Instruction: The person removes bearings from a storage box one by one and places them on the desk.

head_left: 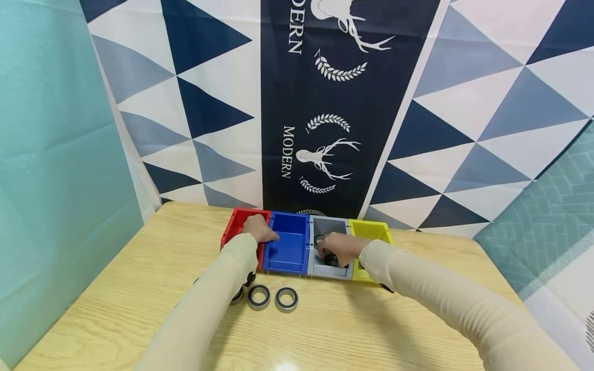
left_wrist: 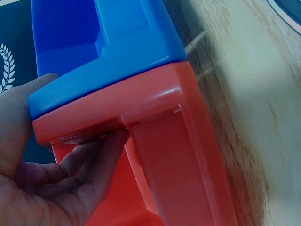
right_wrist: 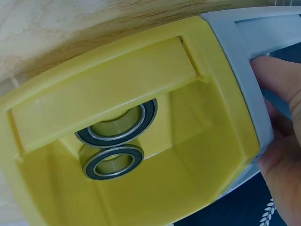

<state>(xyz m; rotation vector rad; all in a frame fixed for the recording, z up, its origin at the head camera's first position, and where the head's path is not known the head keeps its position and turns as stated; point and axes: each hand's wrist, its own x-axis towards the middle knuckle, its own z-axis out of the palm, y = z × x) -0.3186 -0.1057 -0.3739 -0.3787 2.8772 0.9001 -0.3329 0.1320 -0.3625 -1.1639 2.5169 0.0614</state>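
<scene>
A row of joined bins holds a red bin [head_left: 237, 220], a blue bin [head_left: 286, 253], a grey bin [head_left: 328, 225] and a yellow bin [head_left: 370, 229]. My left hand [head_left: 260, 228] grips the wall between red and blue, the thumb on the blue side and the curled fingers [left_wrist: 106, 157] inside the red bin. Down in the grey bin, my right hand [head_left: 342, 246] has its fingers curled at a dark ball bearing [head_left: 331, 259]. Another bearing [head_left: 318, 239] lies by its fingertips. In the right wrist view, the grey wall hides part of this hand [right_wrist: 284, 122].
Two bearings [right_wrist: 113, 161] lie in the yellow bin. On the wooden table [head_left: 352, 330] before the bins are several more, among them a bearing [head_left: 286, 300] and another ring [head_left: 258, 297]; my left sleeve overlaps some. A patterned cloth [head_left: 223, 113] hangs behind.
</scene>
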